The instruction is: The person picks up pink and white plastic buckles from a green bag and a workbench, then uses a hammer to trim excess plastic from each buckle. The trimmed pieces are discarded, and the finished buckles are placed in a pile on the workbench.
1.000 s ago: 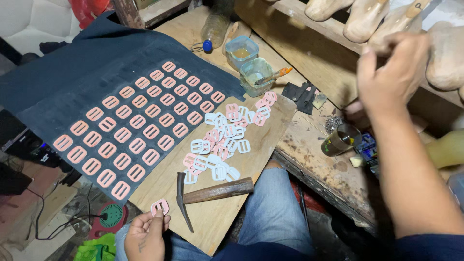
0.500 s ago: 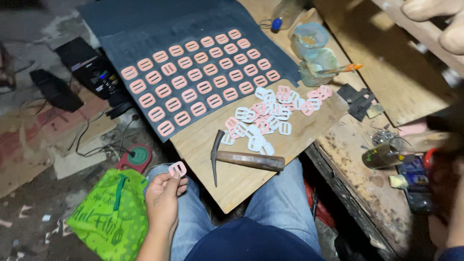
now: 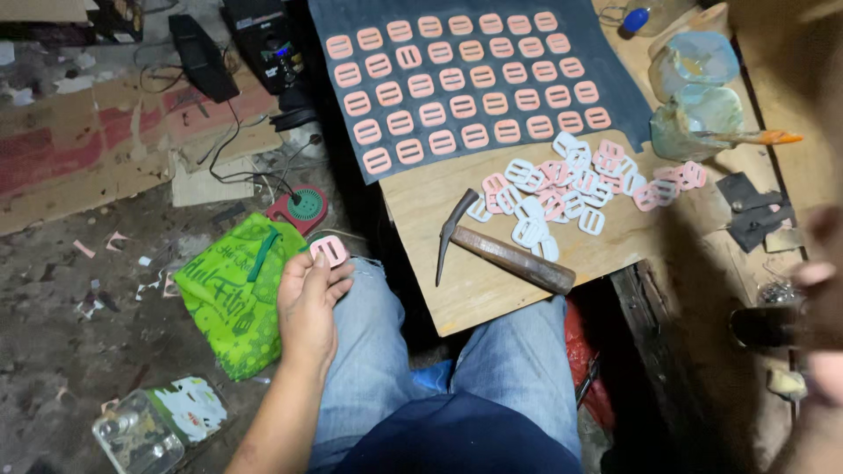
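Holding a single pink buckle by its edge between thumb and fingertips, the left hand hovers over the person's left knee, off the side of the wooden board that serves as a tabletop. That edge pinch leaves the buckle's flat face open to view. The right hand, blurred at the frame's right edge, seems curled around a dark cylindrical thing; how tightly, I cannot tell. On the dark sheet more pink buckles lie in tidy rows, apart from one another. A loose heap of pink and white buckles sits beside a hammer.
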Available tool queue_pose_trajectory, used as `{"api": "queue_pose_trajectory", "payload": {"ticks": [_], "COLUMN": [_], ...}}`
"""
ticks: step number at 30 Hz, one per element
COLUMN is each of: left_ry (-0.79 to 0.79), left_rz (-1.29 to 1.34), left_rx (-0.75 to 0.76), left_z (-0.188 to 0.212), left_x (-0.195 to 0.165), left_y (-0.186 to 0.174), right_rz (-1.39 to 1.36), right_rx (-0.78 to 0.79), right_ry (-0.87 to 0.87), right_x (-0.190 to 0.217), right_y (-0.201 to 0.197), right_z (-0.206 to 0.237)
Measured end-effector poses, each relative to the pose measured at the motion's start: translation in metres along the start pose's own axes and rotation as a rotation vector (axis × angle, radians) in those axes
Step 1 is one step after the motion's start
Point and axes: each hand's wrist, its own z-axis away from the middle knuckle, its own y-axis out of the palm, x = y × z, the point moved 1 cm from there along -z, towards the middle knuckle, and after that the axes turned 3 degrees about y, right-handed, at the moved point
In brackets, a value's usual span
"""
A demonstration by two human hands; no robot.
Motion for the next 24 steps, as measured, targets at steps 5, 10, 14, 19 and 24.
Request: {"api": "queue_pose_trajectory", "payload": {"ticks": [5, 10, 14, 19, 24], "left_ry": [-0.114, -0.046, 0.292, 0.466, 0.470], "left_rz": [0.240, -0.184, -0.571, -0.898, -0.636], "left_rx": [0.041, -0.133, -0.136, -0.085, 0.029], "left_z": [0.027, 0.033, 0.014, -0.001, -0.006], "left_x": [-0.001, 0.012, 0.015, 0.017, 0.021], "left_y": [0.018, -0.002, -0.012, 0.014, 0.036], "right_rz": [-0.249, 0.062, 0.786, 1.342, 1.427], "right_rx": [0.631, 0.639, 0.895, 0.927, 0.966], "right_ry": [0.598, 0.851, 0.112, -0.225, -0.282], "right_x": [-0.094, -0.157, -0.167, -0.168, -0.174], "right_y": [0.087, 0.142, 0.148, 0.156, 0.167], "right_z": [0.128, 0.193, 0.203, 0.202, 0.196]}}
